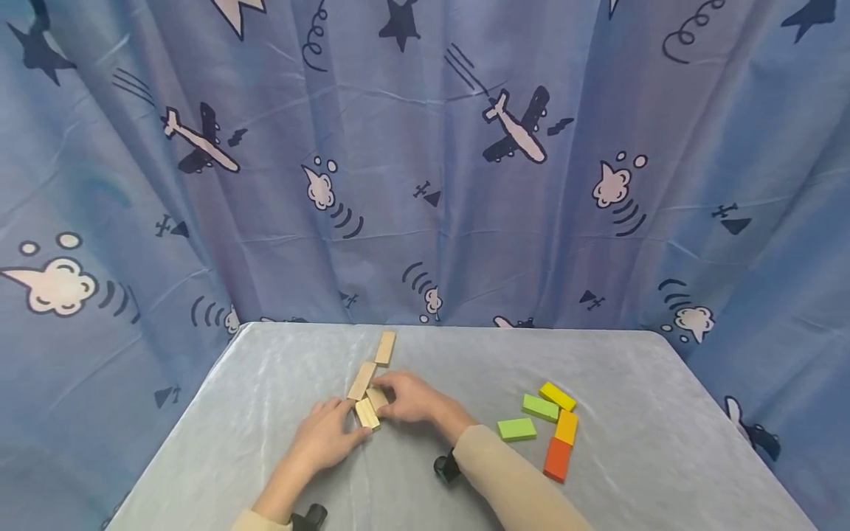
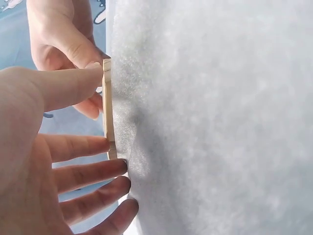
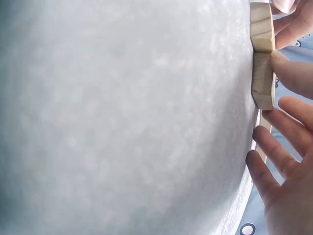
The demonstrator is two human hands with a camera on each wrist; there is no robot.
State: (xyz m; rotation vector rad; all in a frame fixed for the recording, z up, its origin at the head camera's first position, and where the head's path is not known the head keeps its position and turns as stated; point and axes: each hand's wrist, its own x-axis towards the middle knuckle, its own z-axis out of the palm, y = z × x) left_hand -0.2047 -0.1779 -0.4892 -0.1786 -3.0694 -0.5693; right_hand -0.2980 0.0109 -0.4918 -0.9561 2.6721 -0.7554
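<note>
Two plain wooden blocks lie side by side on the grey cloth, slanting the same way. My left hand (image 1: 323,435) pinches the nearer wooden block (image 1: 367,414) end to end, thumb at the near end and index finger at the far end. On the other wooden block (image 1: 377,400), my right hand (image 1: 415,398) has its thumb at the near end and its index finger at the far end. Both blocks (image 3: 262,27) touch each other in the right wrist view. Beyond them lie a third wooden block (image 1: 361,380) and another wooden block (image 1: 385,348), roughly in line, leading away.
To the right, two green blocks (image 1: 516,429), a yellow block (image 1: 558,396), an orange block (image 1: 567,427) and a red block (image 1: 557,459) lie grouped on the cloth-covered table (image 1: 651,413). A blue patterned curtain (image 1: 425,147) hangs behind the table's far edge.
</note>
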